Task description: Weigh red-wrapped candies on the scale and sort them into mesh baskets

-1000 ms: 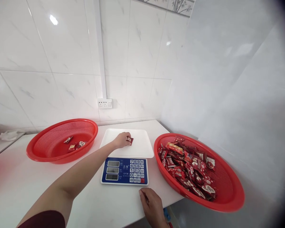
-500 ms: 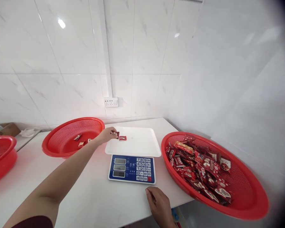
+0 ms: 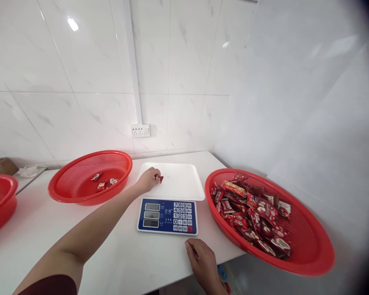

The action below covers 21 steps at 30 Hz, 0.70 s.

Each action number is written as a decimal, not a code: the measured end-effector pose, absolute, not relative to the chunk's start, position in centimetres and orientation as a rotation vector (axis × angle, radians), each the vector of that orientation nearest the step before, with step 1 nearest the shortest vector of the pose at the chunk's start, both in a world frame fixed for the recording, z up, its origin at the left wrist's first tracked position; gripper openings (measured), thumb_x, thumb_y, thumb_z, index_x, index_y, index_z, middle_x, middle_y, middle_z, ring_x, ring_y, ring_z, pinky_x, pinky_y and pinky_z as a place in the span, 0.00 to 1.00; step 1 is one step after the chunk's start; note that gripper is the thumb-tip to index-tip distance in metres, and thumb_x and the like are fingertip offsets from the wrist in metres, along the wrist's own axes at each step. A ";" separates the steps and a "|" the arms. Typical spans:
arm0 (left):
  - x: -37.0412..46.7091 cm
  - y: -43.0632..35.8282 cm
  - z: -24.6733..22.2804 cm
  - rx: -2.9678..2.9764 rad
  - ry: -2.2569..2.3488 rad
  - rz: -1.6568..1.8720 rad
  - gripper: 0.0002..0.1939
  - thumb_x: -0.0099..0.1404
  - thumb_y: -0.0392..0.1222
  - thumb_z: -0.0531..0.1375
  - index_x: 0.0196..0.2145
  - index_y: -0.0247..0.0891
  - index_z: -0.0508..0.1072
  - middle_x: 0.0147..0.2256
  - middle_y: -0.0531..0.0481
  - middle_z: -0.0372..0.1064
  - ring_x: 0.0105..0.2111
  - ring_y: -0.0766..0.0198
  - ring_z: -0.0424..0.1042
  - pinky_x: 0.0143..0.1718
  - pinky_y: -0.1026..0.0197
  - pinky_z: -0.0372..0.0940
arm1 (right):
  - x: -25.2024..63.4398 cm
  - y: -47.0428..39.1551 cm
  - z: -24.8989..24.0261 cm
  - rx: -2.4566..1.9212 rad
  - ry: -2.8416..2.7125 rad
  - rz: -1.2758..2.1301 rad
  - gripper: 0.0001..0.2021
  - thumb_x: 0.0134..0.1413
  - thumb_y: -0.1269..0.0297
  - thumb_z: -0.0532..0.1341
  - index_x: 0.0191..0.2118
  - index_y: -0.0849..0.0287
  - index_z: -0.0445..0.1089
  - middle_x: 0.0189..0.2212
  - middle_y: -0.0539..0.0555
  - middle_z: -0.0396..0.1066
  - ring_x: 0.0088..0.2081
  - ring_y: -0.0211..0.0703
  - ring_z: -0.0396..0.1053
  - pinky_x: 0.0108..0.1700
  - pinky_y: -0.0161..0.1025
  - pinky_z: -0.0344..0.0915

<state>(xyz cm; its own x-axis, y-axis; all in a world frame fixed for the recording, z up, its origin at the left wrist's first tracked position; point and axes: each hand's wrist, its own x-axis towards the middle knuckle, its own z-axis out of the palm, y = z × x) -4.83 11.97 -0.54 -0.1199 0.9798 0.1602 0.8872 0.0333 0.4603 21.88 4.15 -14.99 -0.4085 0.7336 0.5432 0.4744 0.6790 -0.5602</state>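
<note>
My left hand (image 3: 149, 179) is over the left part of the white weighing tray (image 3: 181, 180), its fingers pinched on small red candy packets (image 3: 159, 178). How many it holds is hidden by the fingers. In front of the tray lies the blue scale panel (image 3: 167, 216) with its number keys and displays. Curled loosely at the table's front edge, my right hand (image 3: 203, 260) is just below the panel; whether anything is inside its fingers cannot be seen.
A red basket (image 3: 89, 162) left of the tray holds a few wrapped candies (image 3: 101, 185). On the right, a large red basket (image 3: 313, 246) holds many red packets (image 3: 258, 213). Another red basket (image 3: 1, 205) stands at the far left, near a cardboard box (image 3: 3, 166).
My left hand has moved right over the tray and its fingers now cover the place of the loose packet there. The view has shifted slightly; my right hand stays by the table edge.
</note>
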 end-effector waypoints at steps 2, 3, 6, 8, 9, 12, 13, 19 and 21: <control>-5.4 11.2 -0.3 1.964 2.151 0.774 0.04 0.60 0.37 0.58 0.35 0.38 0.70 0.40 0.50 0.67 0.39 0.62 0.69 0.41 0.59 0.65 | 22.0 4.2 -15.2 -0.924 -2.085 0.420 0.15 0.60 0.61 0.49 0.30 0.58 0.69 0.24 0.53 0.72 0.26 0.41 0.70 0.28 0.33 0.65; -6.0 10.8 0.0 1.964 2.190 0.823 0.04 0.59 0.37 0.58 0.34 0.39 0.70 0.40 0.50 0.67 0.39 0.62 0.68 0.41 0.61 0.65 | 22.0 4.2 -15.2 -0.920 -2.085 0.425 0.15 0.60 0.61 0.49 0.30 0.58 0.69 0.24 0.54 0.72 0.26 0.41 0.70 0.28 0.33 0.65; -9.2 9.6 1.6 1.897 2.370 0.948 0.06 0.61 0.40 0.55 0.37 0.41 0.69 0.42 0.49 0.66 0.42 0.59 0.68 0.44 0.59 0.64 | 22.0 4.1 -15.3 -0.912 -2.092 0.437 0.15 0.61 0.61 0.49 0.30 0.58 0.69 0.24 0.54 0.72 0.27 0.41 0.70 0.29 0.34 0.65; -11.8 8.8 2.8 1.818 2.507 0.983 0.10 0.61 0.43 0.54 0.40 0.41 0.68 0.45 0.45 0.65 0.45 0.53 0.66 0.45 0.54 0.63 | 22.0 4.1 -15.3 -0.910 -2.098 0.444 0.14 0.60 0.62 0.49 0.30 0.58 0.69 0.24 0.54 0.72 0.27 0.41 0.70 0.29 0.34 0.65; -13.0 8.3 3.2 1.779 2.569 0.986 0.12 0.62 0.45 0.53 0.42 0.40 0.67 0.47 0.42 0.64 0.48 0.49 0.63 0.46 0.50 0.61 | 22.0 4.1 -15.3 -0.910 -2.099 0.446 0.14 0.60 0.62 0.49 0.30 0.58 0.69 0.24 0.54 0.72 0.27 0.41 0.70 0.29 0.34 0.65; -15.4 7.0 3.0 1.726 2.680 0.942 0.19 0.61 0.49 0.54 0.47 0.36 0.65 0.53 0.35 0.59 0.56 0.40 0.53 0.51 0.40 0.54 | 22.0 4.1 -15.4 -0.905 -2.097 0.443 0.13 0.60 0.62 0.49 0.31 0.57 0.68 0.25 0.53 0.72 0.27 0.41 0.70 0.29 0.34 0.65; -15.7 6.7 2.5 1.736 2.685 0.920 0.21 0.61 0.49 0.54 0.48 0.36 0.65 0.54 0.34 0.58 0.57 0.39 0.50 0.52 0.39 0.52 | 22.0 4.2 -15.4 -0.905 -2.098 0.441 0.13 0.60 0.63 0.49 0.31 0.57 0.68 0.25 0.53 0.72 0.27 0.41 0.70 0.29 0.34 0.64; -12.1 5.8 -0.2 1.906 2.553 0.976 0.22 0.62 0.49 0.52 0.49 0.33 0.63 0.55 0.35 0.58 0.59 0.43 0.49 0.55 0.42 0.50 | 21.9 4.2 -14.9 -0.959 -2.107 0.437 0.13 0.59 0.64 0.49 0.30 0.57 0.68 0.25 0.53 0.72 0.28 0.41 0.69 0.30 0.35 0.63; -9.2 5.8 -0.5 1.945 2.480 1.106 0.22 0.63 0.50 0.50 0.50 0.35 0.63 0.54 0.37 0.60 0.57 0.46 0.54 0.52 0.45 0.56 | 21.6 4.2 -14.6 -0.980 -2.111 0.433 0.12 0.59 0.65 0.50 0.29 0.57 0.68 0.24 0.53 0.71 0.27 0.41 0.69 0.30 0.35 0.62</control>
<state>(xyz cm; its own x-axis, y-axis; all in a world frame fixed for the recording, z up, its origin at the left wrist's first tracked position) -9.18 5.77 -0.53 -0.3088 0.7907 0.5286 0.9216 0.1112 0.3720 21.59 4.21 -14.64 -0.4211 0.7610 0.4935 0.5051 0.6486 -0.5693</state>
